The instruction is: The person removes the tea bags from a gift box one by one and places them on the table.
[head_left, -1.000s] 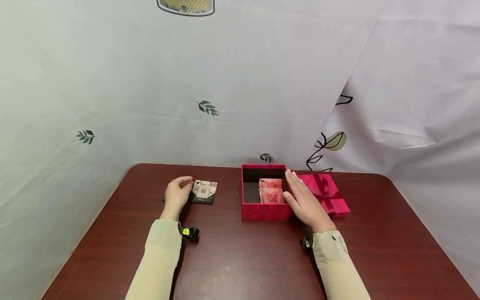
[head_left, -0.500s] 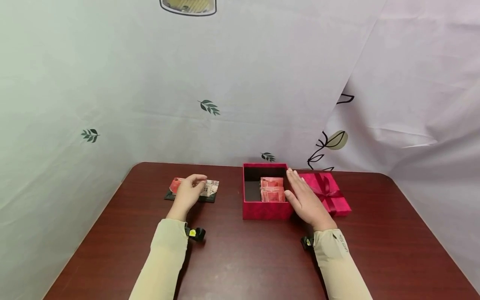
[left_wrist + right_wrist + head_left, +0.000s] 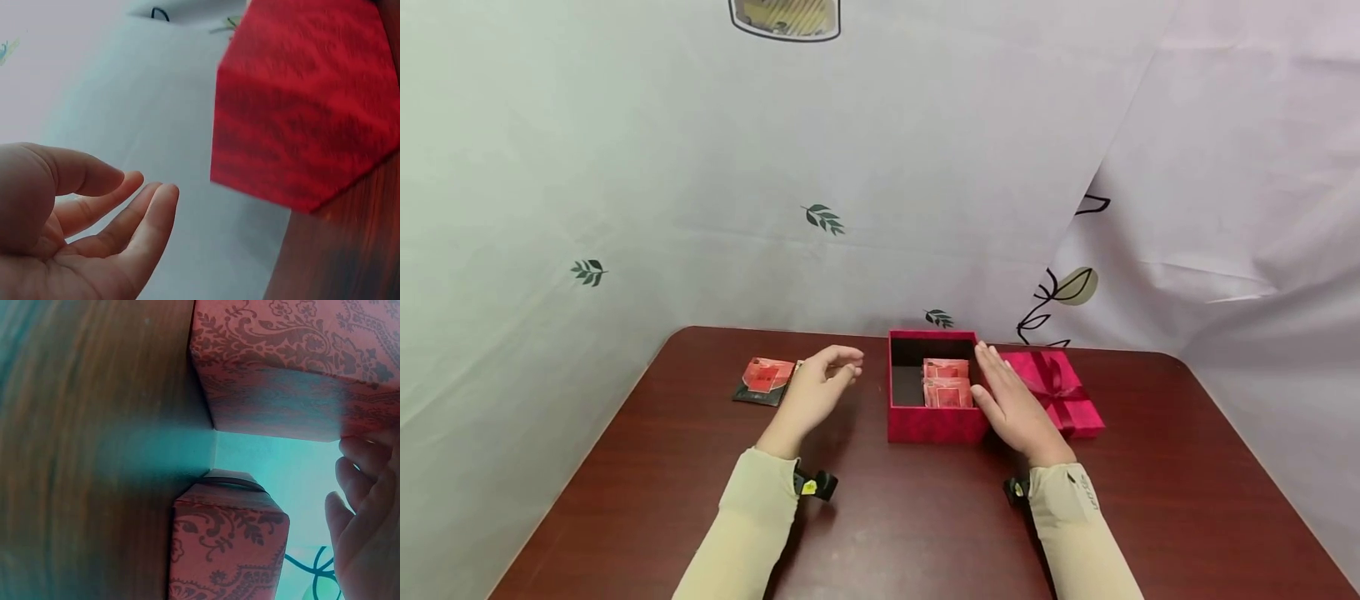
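Note:
An open red box (image 3: 934,425) stands at the back middle of the table, with red packets (image 3: 946,385) stacked inside. My right hand (image 3: 1011,400) lies flat against the box's right wall, fingers straight; the right wrist view shows the fingers (image 3: 365,512) touching the patterned box (image 3: 294,369). My left hand (image 3: 820,383) hovers left of the box with fingers loosely curled. In the left wrist view the palm (image 3: 94,231) holds nothing, and the box (image 3: 300,106) is just ahead. A red packet (image 3: 766,375) lies on a dark packet (image 3: 752,396) behind the left hand.
The box's lid (image 3: 1060,392), red with a ribbon bow, lies right of the box, next to my right hand, and shows in the right wrist view (image 3: 225,544). The dark wooden table (image 3: 887,517) is backed by a white leaf-print curtain (image 3: 820,218).
My left hand has lifted off the packets at the left and moved right toward the box, uncovering the red packet. The right hand has stayed against the box.

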A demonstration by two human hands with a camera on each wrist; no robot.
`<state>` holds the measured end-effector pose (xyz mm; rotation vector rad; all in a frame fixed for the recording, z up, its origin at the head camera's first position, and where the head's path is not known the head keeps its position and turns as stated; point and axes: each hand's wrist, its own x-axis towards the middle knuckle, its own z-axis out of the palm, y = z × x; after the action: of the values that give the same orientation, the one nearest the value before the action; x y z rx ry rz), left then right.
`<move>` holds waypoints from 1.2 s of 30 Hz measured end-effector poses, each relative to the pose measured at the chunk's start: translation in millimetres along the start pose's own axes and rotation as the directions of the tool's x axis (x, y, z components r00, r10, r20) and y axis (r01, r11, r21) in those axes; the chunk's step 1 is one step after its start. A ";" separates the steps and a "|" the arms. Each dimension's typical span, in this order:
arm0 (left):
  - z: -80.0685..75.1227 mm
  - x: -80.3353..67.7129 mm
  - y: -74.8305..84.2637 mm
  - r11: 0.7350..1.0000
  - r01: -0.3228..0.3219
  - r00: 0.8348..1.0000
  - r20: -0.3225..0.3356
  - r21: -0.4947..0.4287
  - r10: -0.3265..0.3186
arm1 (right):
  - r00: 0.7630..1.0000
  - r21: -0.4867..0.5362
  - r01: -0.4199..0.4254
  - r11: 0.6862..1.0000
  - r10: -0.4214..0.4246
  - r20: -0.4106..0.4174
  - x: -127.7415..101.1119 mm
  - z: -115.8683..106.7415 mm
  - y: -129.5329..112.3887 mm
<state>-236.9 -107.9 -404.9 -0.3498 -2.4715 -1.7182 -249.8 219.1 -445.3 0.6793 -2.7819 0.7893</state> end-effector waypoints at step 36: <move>96.9 43.4 48.0 0.899 0.079 0.948 0.247 0.432 -0.201 | 1.000 0.002 -0.014 1.000 0.014 -0.002 -0.4 1.0 -0.8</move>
<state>-263.0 4.0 -385.9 -0.4027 -3.0539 -1.1906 -249.1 218.1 -445.9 0.6598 -2.7877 0.7957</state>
